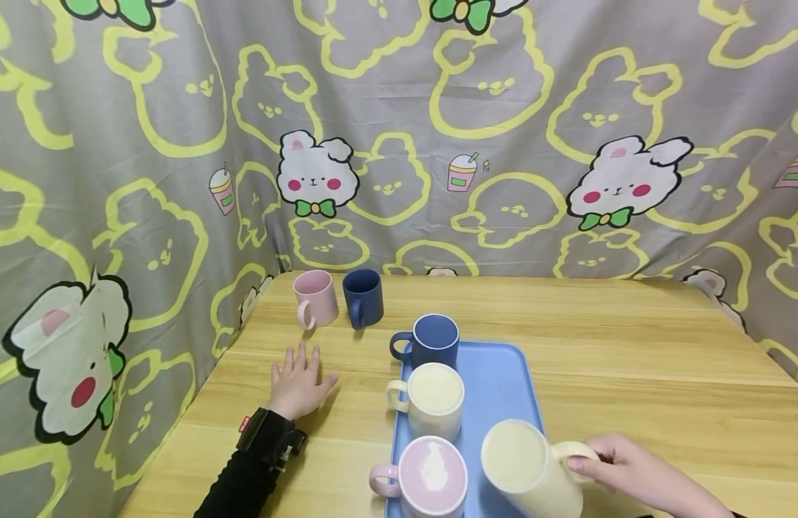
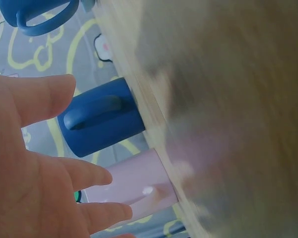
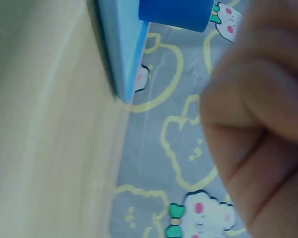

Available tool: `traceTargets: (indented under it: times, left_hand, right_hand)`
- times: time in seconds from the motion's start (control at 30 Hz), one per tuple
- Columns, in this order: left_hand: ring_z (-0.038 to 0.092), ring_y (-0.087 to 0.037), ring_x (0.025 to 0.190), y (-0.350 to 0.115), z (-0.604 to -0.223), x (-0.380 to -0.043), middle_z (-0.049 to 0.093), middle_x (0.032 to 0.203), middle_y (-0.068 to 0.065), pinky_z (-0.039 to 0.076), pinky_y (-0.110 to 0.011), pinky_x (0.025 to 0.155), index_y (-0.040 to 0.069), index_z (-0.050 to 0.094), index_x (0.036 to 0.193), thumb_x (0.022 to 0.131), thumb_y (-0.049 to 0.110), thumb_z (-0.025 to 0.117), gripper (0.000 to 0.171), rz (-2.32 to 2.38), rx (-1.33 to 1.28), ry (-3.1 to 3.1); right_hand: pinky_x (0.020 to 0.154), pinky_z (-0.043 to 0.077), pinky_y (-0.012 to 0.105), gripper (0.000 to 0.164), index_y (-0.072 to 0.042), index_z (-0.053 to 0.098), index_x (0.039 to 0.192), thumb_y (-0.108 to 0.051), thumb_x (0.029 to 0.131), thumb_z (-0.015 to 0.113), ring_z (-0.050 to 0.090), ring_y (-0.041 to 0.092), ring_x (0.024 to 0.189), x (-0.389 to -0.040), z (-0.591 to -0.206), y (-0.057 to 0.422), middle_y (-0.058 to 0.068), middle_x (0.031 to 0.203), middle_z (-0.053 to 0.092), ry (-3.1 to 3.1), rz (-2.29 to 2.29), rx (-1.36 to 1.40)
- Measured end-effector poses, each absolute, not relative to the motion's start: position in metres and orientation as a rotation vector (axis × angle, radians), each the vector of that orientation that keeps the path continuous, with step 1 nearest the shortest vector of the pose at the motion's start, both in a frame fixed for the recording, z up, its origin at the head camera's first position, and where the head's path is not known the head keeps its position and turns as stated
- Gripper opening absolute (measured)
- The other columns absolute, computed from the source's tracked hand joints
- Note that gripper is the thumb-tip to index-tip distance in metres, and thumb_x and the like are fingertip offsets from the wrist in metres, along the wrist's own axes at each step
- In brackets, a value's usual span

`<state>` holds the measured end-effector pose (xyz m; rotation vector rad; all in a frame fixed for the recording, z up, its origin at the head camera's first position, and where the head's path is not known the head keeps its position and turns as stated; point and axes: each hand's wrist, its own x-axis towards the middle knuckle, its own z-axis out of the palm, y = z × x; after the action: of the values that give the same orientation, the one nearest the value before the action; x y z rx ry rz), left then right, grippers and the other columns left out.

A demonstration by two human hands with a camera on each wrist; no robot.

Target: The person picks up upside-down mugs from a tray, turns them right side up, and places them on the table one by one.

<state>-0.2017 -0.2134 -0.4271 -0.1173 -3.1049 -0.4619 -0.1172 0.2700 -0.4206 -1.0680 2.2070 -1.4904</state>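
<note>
My right hand (image 1: 622, 467) grips the handle of a cream mug (image 1: 534, 475), which leans over the right side of the blue tray (image 1: 499, 381). Along the tray's left side stand a dark blue mug (image 1: 436, 342), another cream mug (image 1: 435, 403) and a pink mug (image 1: 433, 475) with a white patch inside, handles to the left. My left hand (image 1: 298, 385) is spread palm down by the table, left of the tray, holding nothing. Beyond its fingertips are a pink mug (image 1: 316, 298) and a dark blue mug (image 1: 363, 297), both upright. The right wrist view shows the curled right hand (image 3: 263, 114) but not its mug.
The wooden table (image 1: 632, 345) runs back to a grey curtain (image 1: 399, 101) with yellow outlines and white cartoon animals. More of this curtain hangs along the left side. A dark device is strapped on the left wrist (image 1: 269, 435).
</note>
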Motion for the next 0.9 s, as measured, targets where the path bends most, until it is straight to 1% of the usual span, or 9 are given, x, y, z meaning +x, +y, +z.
traceTargets:
  times: [0.1, 0.2, 0.3, 0.43, 0.53, 0.6, 0.7, 0.8, 0.9]
  left_hand:
    - [0.008, -0.052, 0.14, -0.214, -0.43, -0.203, 0.017, 0.152, -0.035, 0.003, -0.071, 0.107, -0.006, 0.031, 0.147, 0.099, 0.041, 0.051, 0.071, -0.448, -0.114, -3.098]
    - [0.009, -0.052, 0.14, -0.214, -0.432, -0.203, 0.018, 0.152, -0.034, 0.004, -0.07, 0.107, -0.006, 0.031, 0.148, 0.099, 0.043, 0.051, 0.072, -0.435, -0.116, -3.093]
    - [0.009, -0.052, 0.14, -0.211, -0.429, -0.202, 0.018, 0.152, -0.034, 0.004, -0.071, 0.107, -0.006, 0.032, 0.147, 0.099, 0.042, 0.051, 0.071, -0.438, -0.134, -3.087]
    - [0.007, -0.049, 0.141, -0.196, -0.41, -0.198, 0.015, 0.153, -0.033, 0.004, -0.069, 0.108, -0.007, 0.032, 0.147, 0.099, 0.041, 0.052, 0.07, -0.491, -0.22, -3.047]
    - [0.007, -0.047, 0.142, -0.173, -0.384, -0.193, 0.015, 0.154, -0.03, 0.004, -0.067, 0.109, -0.005, 0.033, 0.147, 0.099, 0.041, 0.052, 0.07, -0.544, -0.373, -2.978]
    - [0.009, -0.044, 0.143, -0.154, -0.364, -0.187, 0.018, 0.154, -0.028, 0.006, -0.064, 0.111, -0.004, 0.036, 0.146, 0.099, 0.041, 0.053, 0.067, -0.578, -0.511, -2.917]
    - [0.019, -0.04, 0.143, -0.123, -0.335, -0.178, 0.028, 0.152, -0.025, 0.013, -0.059, 0.113, -0.003, 0.044, 0.143, 0.099, 0.038, 0.054, 0.06, -0.652, -0.775, -2.825]
    - [0.03, -0.033, 0.14, -0.092, -0.314, -0.17, 0.038, 0.149, -0.02, 0.022, -0.048, 0.114, 0.001, 0.049, 0.14, 0.1, 0.034, 0.052, 0.052, -0.741, -1.051, -2.76]
    - [0.038, -0.022, 0.137, -0.064, -0.301, -0.165, 0.045, 0.146, -0.012, 0.029, -0.034, 0.112, 0.006, 0.05, 0.141, 0.104, 0.032, 0.046, 0.045, -0.829, -1.286, -2.736]
  right_hand:
    - [0.039, 0.024, 0.017, 0.029, -0.01, 0.049, 0.068, 0.006, 0.091, 0.06, 0.024, -0.005, 0.05, -0.119, -0.41, 0.265, 0.003, 0.054, 0.027, 2.491, -1.389, -1.082]
    - [0.041, 0.023, 0.016, 0.034, -0.013, 0.044, 0.066, 0.0, 0.088, 0.066, 0.022, -0.008, 0.053, -0.122, -0.397, 0.259, -0.004, 0.056, 0.022, 2.682, -1.262, -1.063]
    - [0.042, 0.021, 0.018, 0.038, -0.013, 0.039, 0.065, -0.004, 0.088, 0.068, 0.021, -0.007, 0.053, -0.125, -0.383, 0.255, -0.011, 0.058, 0.019, 2.766, -1.187, -1.017]
    - [0.043, 0.021, 0.017, 0.043, -0.014, 0.036, 0.062, -0.007, 0.085, 0.072, 0.02, -0.007, 0.053, -0.129, -0.364, 0.249, -0.018, 0.061, 0.019, 2.871, -1.136, -1.002]
    - [0.044, 0.02, 0.017, 0.046, -0.017, 0.035, 0.061, -0.012, 0.081, 0.077, 0.02, -0.007, 0.054, -0.134, -0.348, 0.244, -0.02, 0.062, 0.018, 2.989, -1.058, -1.029]
    - [0.045, 0.018, 0.017, 0.048, -0.018, 0.035, 0.061, -0.014, 0.078, 0.08, 0.019, -0.007, 0.055, -0.137, -0.337, 0.24, -0.02, 0.063, 0.017, 3.049, -1.001, -1.048]
    - [0.047, 0.015, 0.017, 0.051, -0.019, 0.034, 0.06, -0.017, 0.074, 0.083, 0.017, -0.006, 0.056, -0.141, -0.323, 0.234, -0.019, 0.063, 0.016, 3.091, -0.945, -1.1]
    - [0.047, 0.015, 0.017, 0.053, -0.02, 0.034, 0.06, -0.02, 0.07, 0.086, 0.016, -0.006, 0.056, -0.144, -0.314, 0.228, -0.02, 0.062, 0.016, 3.107, -0.924, -1.158]
    - [0.047, 0.017, 0.017, 0.052, -0.021, 0.035, 0.059, -0.023, 0.07, 0.086, 0.018, -0.006, 0.055, -0.146, -0.309, 0.221, -0.021, 0.062, 0.017, 3.113, -0.907, -1.179]
